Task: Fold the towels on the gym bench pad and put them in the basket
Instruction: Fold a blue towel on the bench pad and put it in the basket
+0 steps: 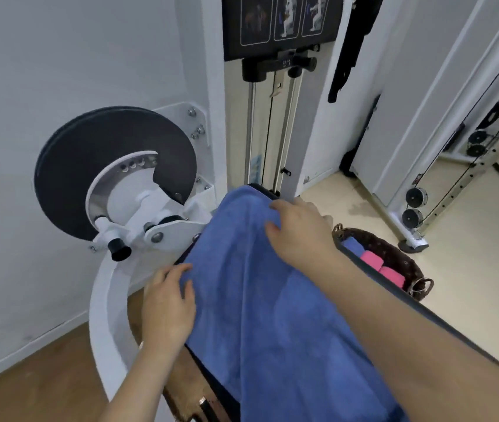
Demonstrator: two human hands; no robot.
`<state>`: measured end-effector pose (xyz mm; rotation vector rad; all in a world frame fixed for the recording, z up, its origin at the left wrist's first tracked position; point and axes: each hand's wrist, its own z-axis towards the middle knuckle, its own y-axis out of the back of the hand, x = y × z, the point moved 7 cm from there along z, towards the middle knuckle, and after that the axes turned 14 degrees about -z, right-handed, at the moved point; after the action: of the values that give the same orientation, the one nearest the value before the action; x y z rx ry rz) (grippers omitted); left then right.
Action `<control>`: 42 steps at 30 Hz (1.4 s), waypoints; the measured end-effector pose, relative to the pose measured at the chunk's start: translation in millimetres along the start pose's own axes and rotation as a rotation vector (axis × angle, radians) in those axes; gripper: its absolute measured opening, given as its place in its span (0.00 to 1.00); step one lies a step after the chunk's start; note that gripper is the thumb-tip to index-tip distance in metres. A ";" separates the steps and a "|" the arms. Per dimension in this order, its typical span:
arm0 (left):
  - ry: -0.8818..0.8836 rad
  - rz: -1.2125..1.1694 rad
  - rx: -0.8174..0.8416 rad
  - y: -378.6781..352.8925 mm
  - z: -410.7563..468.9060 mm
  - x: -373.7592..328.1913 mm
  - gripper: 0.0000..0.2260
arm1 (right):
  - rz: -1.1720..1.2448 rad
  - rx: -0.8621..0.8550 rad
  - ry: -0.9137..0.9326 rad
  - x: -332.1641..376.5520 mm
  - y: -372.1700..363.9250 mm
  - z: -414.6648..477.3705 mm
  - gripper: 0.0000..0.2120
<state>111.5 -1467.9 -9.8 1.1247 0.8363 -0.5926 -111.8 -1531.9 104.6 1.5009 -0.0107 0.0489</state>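
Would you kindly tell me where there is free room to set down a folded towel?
The basket looks bare along its far wall, beyond the pink rolls and blue roll crowding its bench side. The towel covers the bench.

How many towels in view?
4: a blue towel spread on the pad; a blue roll and two pink rolls in the basket. More may hide behind the pad.
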 end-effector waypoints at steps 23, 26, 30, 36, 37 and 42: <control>0.051 -0.040 -0.204 36.5 17.1 36.2 0.11 | 0.130 -0.115 -0.038 15.6 -17.1 65.2 0.15; -0.274 -0.058 0.101 -13.9 -43.8 -22.3 0.15 | 0.112 -0.018 0.033 -2.4 -11.5 10.8 0.20; -0.520 0.102 0.458 -79.6 -128.4 -78.5 0.27 | -0.021 0.033 -0.047 -63.6 -4.4 -84.8 0.23; -0.476 0.318 0.501 -87.5 -131.7 -95.7 0.29 | -0.103 0.095 -0.349 -157.7 4.4 -197.9 0.25; -0.503 0.285 0.485 -86.5 -136.5 -105.4 0.25 | -0.071 0.119 -0.381 -167.8 5.5 -207.8 0.25; -0.720 -0.115 0.703 -98.4 -221.5 -169.2 0.14 | 0.100 0.356 -0.382 -186.4 -6.9 -241.8 0.19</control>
<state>-122.0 -1292.0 34.0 1.3483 0.0452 -1.3522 -303.4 -1296.0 73.7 1.8454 -0.4032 -0.1639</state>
